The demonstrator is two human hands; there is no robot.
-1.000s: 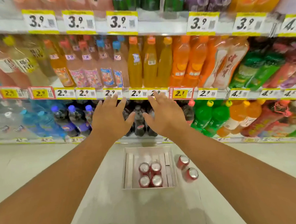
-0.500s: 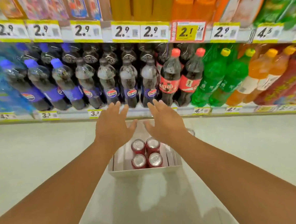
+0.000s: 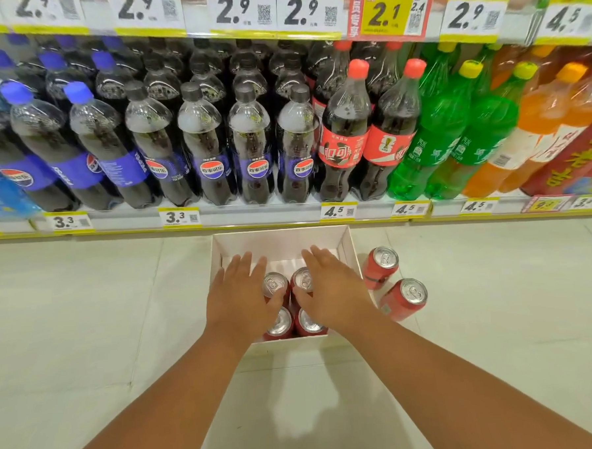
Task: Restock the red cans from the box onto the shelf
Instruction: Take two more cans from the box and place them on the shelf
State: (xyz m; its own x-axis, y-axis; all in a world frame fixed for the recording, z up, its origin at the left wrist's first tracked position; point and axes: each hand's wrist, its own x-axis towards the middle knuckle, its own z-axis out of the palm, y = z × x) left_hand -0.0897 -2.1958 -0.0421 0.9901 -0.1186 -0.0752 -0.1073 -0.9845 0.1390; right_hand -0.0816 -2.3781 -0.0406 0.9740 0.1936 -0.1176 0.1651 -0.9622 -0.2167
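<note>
Restocking looks barely begun: four red cans [image 3: 293, 305] sit in the box [image 3: 347, 242], two more cans [image 3: 393, 282] on the floor, while left hand [image 3: 238, 296] and right hand [image 3: 332, 291] hover over them, each grip released and grasping nothing.

A white box [image 3: 347, 245] sits on the pale floor [image 3: 87, 321] just in front of the bottom shelf [image 3: 253, 218]. Four red cans [image 3: 279, 324] stand upright inside it in a tight square. Both hands reach down over them, fingers spread — the left hand [image 3: 238, 299] over the left pair, the right hand [image 3: 332, 291] over the right pair, thumbs at the can tops. Two more cans [image 3: 406, 299] stand on the floor just right of the box. Behind, dark cola bottles [image 3: 249, 141] fill the shelf — green and orange ones stand further right.
</note>
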